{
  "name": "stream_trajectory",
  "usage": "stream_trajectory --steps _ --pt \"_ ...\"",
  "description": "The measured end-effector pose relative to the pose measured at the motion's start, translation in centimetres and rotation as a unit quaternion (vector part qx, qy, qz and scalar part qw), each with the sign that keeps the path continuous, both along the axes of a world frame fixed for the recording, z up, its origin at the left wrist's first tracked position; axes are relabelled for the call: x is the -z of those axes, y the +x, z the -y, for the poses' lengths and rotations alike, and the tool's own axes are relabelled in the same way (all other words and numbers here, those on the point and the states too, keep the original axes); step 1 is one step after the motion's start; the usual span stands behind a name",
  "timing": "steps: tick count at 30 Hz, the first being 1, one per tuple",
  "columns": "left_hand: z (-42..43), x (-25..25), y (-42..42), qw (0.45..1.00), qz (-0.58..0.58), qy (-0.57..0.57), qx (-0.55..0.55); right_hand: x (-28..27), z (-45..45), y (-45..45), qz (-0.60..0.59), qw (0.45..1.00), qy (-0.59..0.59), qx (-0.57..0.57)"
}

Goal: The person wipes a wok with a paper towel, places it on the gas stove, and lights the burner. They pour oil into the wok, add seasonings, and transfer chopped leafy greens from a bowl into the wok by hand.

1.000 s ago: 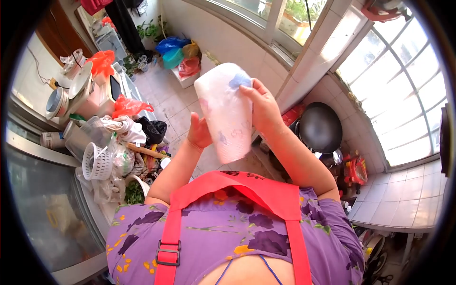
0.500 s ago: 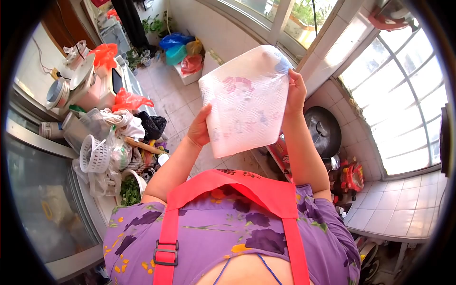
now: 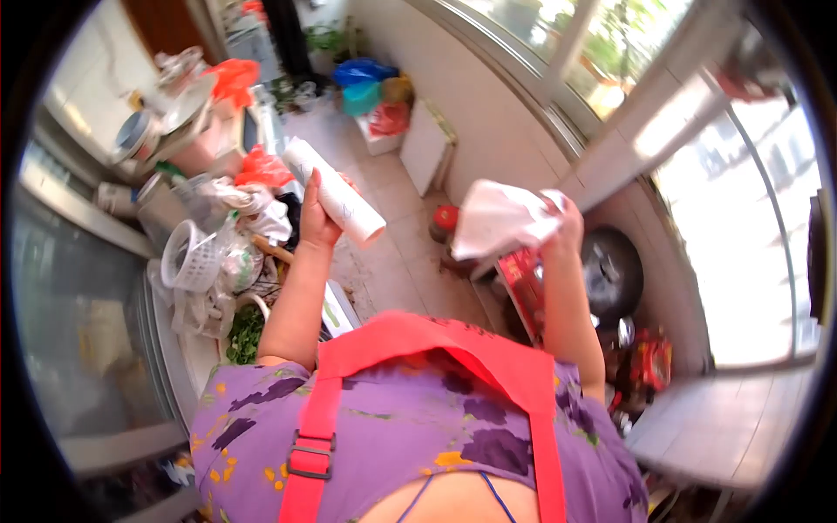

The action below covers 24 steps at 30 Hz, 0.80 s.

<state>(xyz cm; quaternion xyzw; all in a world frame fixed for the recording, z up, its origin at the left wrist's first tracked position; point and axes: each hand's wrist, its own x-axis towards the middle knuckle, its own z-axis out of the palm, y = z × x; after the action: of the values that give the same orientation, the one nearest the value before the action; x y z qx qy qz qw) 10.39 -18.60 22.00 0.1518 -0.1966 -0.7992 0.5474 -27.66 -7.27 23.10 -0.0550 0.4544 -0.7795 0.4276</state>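
Note:
A white roll of paper towel point(image 3: 336, 193) is gripped by my left hand point(image 3: 319, 213), the fingers wrapped round its middle and the roll slanting down to the right. Apart from it, my right hand point(image 3: 565, 228) is closed on the edge of a torn-off paper towel sheet point(image 3: 501, 220). The sheet hangs out to the left of the fingers, creased and slightly blurred. Beneath the sheet, a red box point(image 3: 524, 281) is partly covered by it. Right of my right hand lies a dark wok point(image 3: 612, 272).
On the left, a white basket point(image 3: 190, 259), plastic bags and a container of green leaves point(image 3: 243, 336) crowd together. Blue, teal and red bags point(image 3: 364, 73) sit at the back by the wall. A tiled counter point(image 3: 724, 427) and bright window are on the right.
The towel, earlier stretched between both hands, is now separated into the roll in my left hand and a sheet in my right. My hands have moved apart, and the view has shifted.

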Motion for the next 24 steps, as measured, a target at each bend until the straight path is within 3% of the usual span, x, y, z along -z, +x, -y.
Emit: stream_trajectory --steps 1,3,4,7,8,10,12,13,14,16,20,22,23,24 --pt "0.3 -0.9 2.8 0.996 0.086 -0.028 -0.026 4.4 0.2 -4.4 -0.014 0.992 -0.078 -0.094" --pt "1.6 -1.4 7.6 0.967 0.181 0.005 -0.182 0.8 -1.2 -2.5 0.022 0.996 -0.031 -0.075" --pt "2.3 -2.2 10.3 0.939 0.232 0.007 -0.255 2.4 -1.2 -4.0 0.065 0.970 -0.125 -0.197" --pt "2.6 -6.3 17.4 0.793 0.402 -0.099 -0.446 0.5 -2.1 -0.7 0.036 0.981 -0.069 -0.180" --pt "3.0 -7.0 20.1 0.734 0.446 -0.130 -0.496 1.2 -2.0 -0.6 0.015 0.981 -0.065 -0.180" --pt "3.0 -8.5 25.3 0.482 0.601 -0.149 -0.619 0.2 -2.4 0.9 0.020 0.978 -0.070 -0.196" --pt "4.8 -6.7 32.1 0.353 0.641 -0.105 -0.674 -0.7 -2.3 2.4 0.033 0.988 0.005 -0.152" --pt "3.3 -8.0 31.5 0.392 0.657 -0.029 -0.643 -0.2 -2.3 2.3 0.034 0.985 -0.006 -0.171" --pt "3.8 -6.8 34.4 0.344 0.720 0.043 -0.601 0.1 -2.1 2.2 0.034 0.984 -0.004 -0.174" --pt "3.2 -5.6 36.3 0.304 0.757 0.136 -0.562 0.3 -1.7 2.5 0.016 0.976 -0.024 -0.216" --pt "2.8 -1.3 40.6 0.325 0.784 0.205 -0.488 -0.2 -0.7 3.9 0.029 0.972 -0.047 -0.228" --pt "2.6 0.4 42.4 0.369 0.784 0.245 -0.435 -0.3 -0.5 4.6 0.016 0.970 -0.063 -0.234" --pt "2.8 0.8 42.6 0.369 0.785 0.245 -0.434 -0.6 -0.5 5.0 0.009 0.971 -0.066 -0.229" --pt "3.0 1.2 42.6 0.334 0.791 0.301 -0.415 -0.6 -0.4 5.1 0.008 0.972 -0.064 -0.228"
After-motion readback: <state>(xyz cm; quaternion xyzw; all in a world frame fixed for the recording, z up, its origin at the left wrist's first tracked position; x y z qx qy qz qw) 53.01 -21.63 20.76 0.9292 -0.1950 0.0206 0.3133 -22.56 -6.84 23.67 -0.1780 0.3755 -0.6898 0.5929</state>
